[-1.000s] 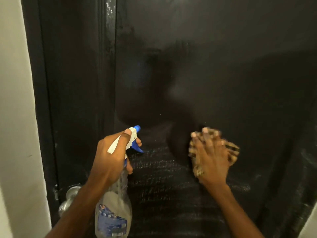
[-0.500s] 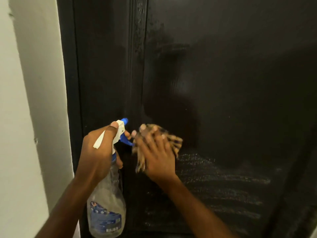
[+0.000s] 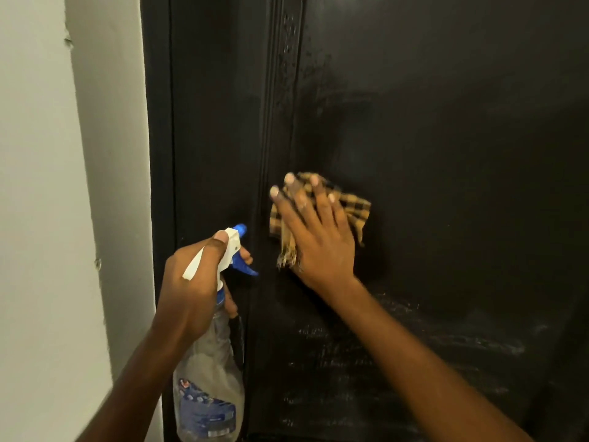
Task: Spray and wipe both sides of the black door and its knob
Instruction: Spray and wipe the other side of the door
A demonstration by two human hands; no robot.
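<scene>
Black panelled door [image 3: 446,138] at close range, knob out of view. Nearest, the left hand [image 3: 188,282] curls round the neck of a clear plastic spray bottle with white-and-blue trigger [image 3: 208,387], nozzle towards the door, presumably ready for re-wetting. Beyond, the right hand [image 3: 318,240], fingers spread flat, presses a yellow-and-black checked cloth [image 3: 353,208] to the panel beside its moulding, above faint wipe streaks. Pale wall [image 3: 47,218] at left

The black door [image 3: 446,154] looks painted, with a soft sheen and wet streaks. The checked cloth [image 3: 353,208] is woven; the spray bottle [image 3: 208,378] is clear plastic.
</scene>
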